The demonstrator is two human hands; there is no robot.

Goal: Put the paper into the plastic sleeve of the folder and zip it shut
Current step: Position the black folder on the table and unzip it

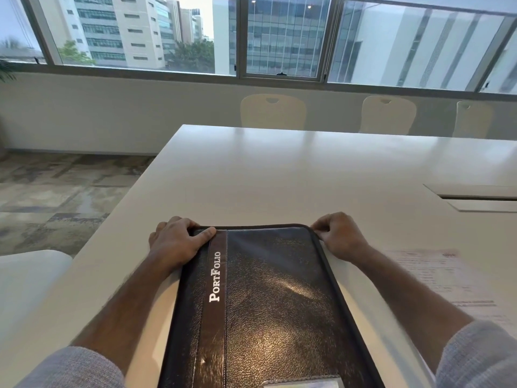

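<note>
A closed black leather folder (268, 301) marked "PortFolio" lies flat on the white table (279, 169) in front of me. My left hand (174, 242) presses on its far left corner, thumb on the cover and fingers curled over the edge. My right hand (340, 233) pinches at the far right corner, where the zip runs; the zip pull itself is hidden by the fingers. A printed sheet of paper (447, 281) lies flat on the table to the right of the folder, apart from it.
A cable hatch (475, 197) is set into the table at the right. Three pale chairs (272, 112) stand along the far side under the windows. Another white seat (25, 278) is at my left, past the table's edge.
</note>
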